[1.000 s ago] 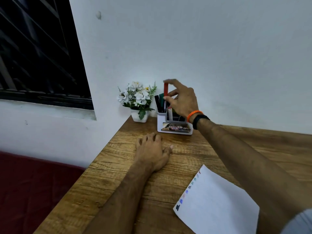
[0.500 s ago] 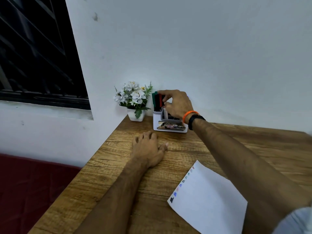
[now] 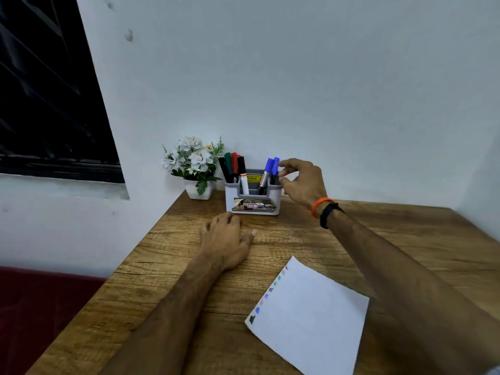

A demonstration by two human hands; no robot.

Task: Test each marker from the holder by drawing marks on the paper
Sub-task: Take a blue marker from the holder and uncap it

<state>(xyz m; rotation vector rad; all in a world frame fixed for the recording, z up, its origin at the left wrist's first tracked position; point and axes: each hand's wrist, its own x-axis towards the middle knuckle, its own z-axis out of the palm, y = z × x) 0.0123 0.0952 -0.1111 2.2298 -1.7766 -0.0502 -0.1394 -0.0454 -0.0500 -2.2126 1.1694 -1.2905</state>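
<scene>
paper (image 3: 311, 320) marks too small; unreadable
</scene>
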